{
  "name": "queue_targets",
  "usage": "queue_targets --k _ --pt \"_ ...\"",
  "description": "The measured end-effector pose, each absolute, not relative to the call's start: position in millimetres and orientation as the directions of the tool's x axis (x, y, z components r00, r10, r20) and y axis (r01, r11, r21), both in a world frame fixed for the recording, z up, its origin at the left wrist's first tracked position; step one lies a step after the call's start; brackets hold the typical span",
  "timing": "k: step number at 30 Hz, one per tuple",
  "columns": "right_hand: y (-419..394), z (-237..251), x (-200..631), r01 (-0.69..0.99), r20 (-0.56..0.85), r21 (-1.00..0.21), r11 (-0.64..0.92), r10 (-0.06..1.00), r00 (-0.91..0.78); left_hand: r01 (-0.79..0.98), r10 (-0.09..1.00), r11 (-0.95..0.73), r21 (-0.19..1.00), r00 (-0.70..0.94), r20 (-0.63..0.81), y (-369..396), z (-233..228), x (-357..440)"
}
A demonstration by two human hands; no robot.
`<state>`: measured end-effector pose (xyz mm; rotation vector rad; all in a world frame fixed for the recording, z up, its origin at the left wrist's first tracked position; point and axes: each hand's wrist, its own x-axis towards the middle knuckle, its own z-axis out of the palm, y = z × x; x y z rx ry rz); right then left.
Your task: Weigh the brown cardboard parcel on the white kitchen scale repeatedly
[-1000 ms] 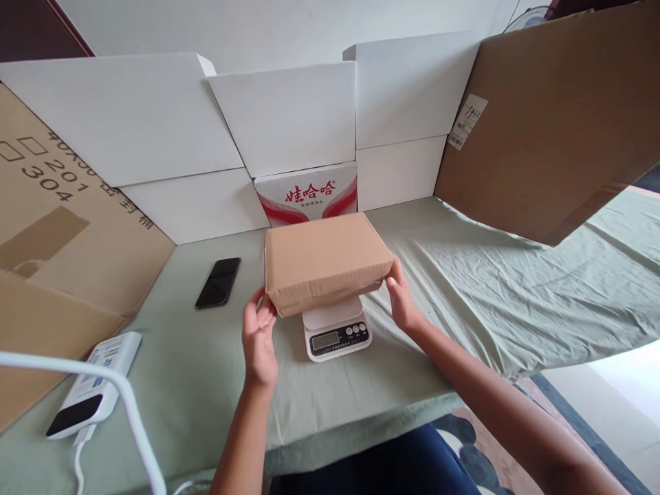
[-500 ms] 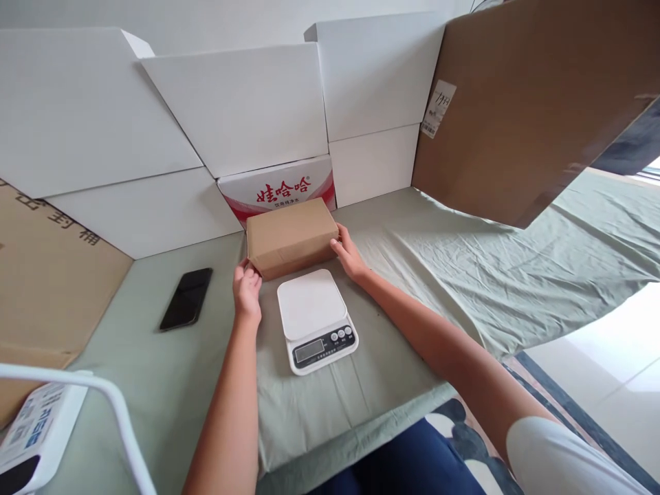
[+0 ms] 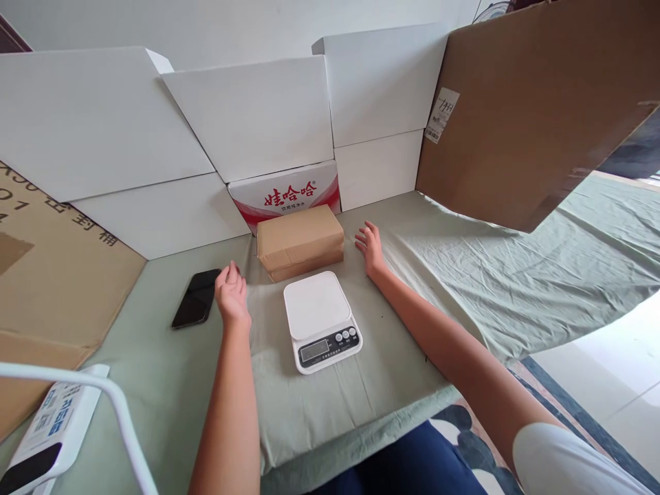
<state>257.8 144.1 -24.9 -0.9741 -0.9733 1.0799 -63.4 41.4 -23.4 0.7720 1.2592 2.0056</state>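
A small brown cardboard box [image 3: 302, 240] lies on the green cloth just behind a white kitchen scale [image 3: 320, 313]. My left hand [image 3: 232, 292] is to the left of the box, apart from it, palm turned inward and fingers loosely extended. Right beside it lies a black phone [image 3: 196, 299]. On the other side of the box, my right hand [image 3: 369, 247] hovers with its fingers spread, touching nothing. The scale's platform bears nothing, and its display looks blank.
White boxes [image 3: 258, 117] and a red-and-white printed carton [image 3: 289, 194] line the back. A large brown carton [image 3: 520, 117] stands at the right, another cardboard panel [image 3: 62, 268] at the left. Front left are a white device [image 3: 56, 419] and a white curved bar [image 3: 121, 412].
Both hands have let go of the small box and drawn apart, the left one leftward and the right one rightward. The box stays behind the scale. The view has shifted slightly.
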Motion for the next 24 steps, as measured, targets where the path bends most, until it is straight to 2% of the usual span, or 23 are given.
queue_targets --k 5,11,19,24 --pt "134 -23 250 -0.175 0.257 -0.951 0.254 0.966 0.004 -0.23 0.859 -0.265 0.937 -0.497 0.121 49 -29 -48" --pt "118 -15 239 -0.105 0.363 -0.931 0.348 0.908 -0.21 -0.247 0.908 -0.205 0.947 -0.409 0.09 51 -29 -33" --pt "110 -10 234 -0.048 0.406 -0.912 0.406 0.883 -0.235 -0.172 0.899 -0.23 0.958 -0.414 0.141 49 -20 -27" --pt "90 -4 241 0.003 0.579 -0.807 0.59 0.794 -0.186 -0.164 0.864 -0.365 0.916 -0.426 0.267 19 -1 -17"
